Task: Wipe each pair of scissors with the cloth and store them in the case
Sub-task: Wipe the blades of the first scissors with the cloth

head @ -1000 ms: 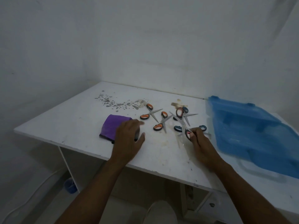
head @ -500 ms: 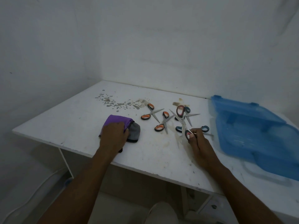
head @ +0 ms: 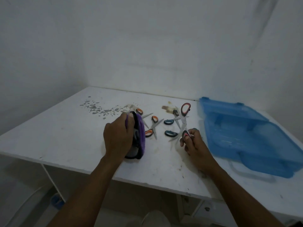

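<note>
Up comes the purple-and-grey folded cloth (head: pixel 140 128), which lay flat near the front edge of the white stained worktop (head: pixel 65 128) half a second ago and now stands on end, shifted right towards the middle. Left hand (head: pixel 118 136) grips it, fingers (head: pixel 127 119) curled round its upper edge, and whether its lower end touches the surface I can't quite tell. Over on the other side, the right hand (head: pixel 193 143) has lifted the red-handled pair of scissors (head: pixel 185 109); fingers (head: pixel 192 132) are curled tight around the lower handle loop with the other loop tipped up towards the back edge, and the blades are just a blur. Between the two hands, scattered across the centre of the worktop, lie the orange-handled scissors (head: pixel 151 126), splayed open just beside the cloth, and the teal-handled scissors (head: pixel 168 122), near the right hand. At the right edge sits the translucent blue plastic case (head: pixel 246 133), well clear of the cloth. Grey paint flecks (head: pixel 98 109) speckle the worktop towards its far left corner.
</note>
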